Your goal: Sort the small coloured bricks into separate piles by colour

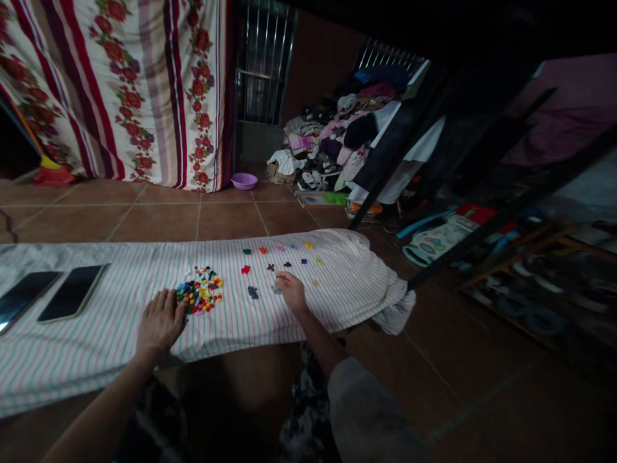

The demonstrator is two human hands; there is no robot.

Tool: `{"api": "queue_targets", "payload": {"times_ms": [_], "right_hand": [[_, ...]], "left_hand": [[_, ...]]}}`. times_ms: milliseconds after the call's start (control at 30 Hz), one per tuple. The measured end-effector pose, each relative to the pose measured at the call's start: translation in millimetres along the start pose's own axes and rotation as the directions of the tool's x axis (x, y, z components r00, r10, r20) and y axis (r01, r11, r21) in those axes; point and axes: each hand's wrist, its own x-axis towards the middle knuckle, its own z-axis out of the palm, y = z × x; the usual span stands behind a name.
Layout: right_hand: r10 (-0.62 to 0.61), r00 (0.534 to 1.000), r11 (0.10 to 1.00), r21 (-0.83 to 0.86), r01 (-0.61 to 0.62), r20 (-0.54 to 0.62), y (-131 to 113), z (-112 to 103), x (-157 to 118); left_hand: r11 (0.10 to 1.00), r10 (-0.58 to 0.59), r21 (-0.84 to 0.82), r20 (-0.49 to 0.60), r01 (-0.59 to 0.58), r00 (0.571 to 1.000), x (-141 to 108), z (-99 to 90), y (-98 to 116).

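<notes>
A mixed pile of small coloured pieces (201,290) lies on a striped cloth (144,263). My left hand (162,319) rests flat on the cloth against the pile's left edge, fingers stretched out. To the right are small single-colour groups, among them a red one (245,269), an orange one (263,250), a yellow one (308,245) and a dark grey one (253,292). My right hand (292,291) is closed, its fingertips pressed together just above a light grey group (276,290); whatever it may hold is too small to make out.
Two phones (72,292) (26,296) lie on the cloth at the left. Beyond it, a purple basin (244,181) stands on the tiled floor near a heap of clothes (337,138). A dark slanted post rises at the right.
</notes>
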Motion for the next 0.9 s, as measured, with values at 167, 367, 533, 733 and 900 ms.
{"api": "queue_targets", "payload": {"times_ms": [167, 367, 533, 733, 900], "right_hand": [[0.019, 0.997, 0.974, -0.224, -0.034, -0.069, 1, -9, 29], [0.052, 0.999, 0.892, -0.451, -0.042, 0.010, -2, -1, 55], [0.043, 0.997, 0.819, -0.573, 0.004, 0.069, -5, 13, 66], [0.006, 0.997, 0.783, -0.620, 0.046, 0.081, -4, 20, 68], [-0.022, 0.996, 0.804, -0.590, 0.069, 0.087, -5, 19, 66]], "left_hand": [[0.998, 0.030, 0.064, -0.059, -0.026, 0.998, -2, 7.3, -3], [0.999, 0.020, 0.049, -0.043, -0.018, 0.999, -3, 6.2, -3], [0.997, 0.036, 0.069, -0.040, -0.033, 0.999, -2, 6.6, -4], [1.000, 0.010, -0.005, -0.022, -0.011, 1.000, -3, 8.5, -4], [1.000, 0.012, -0.001, -0.025, -0.012, 1.000, -3, 7.0, -3]]}}
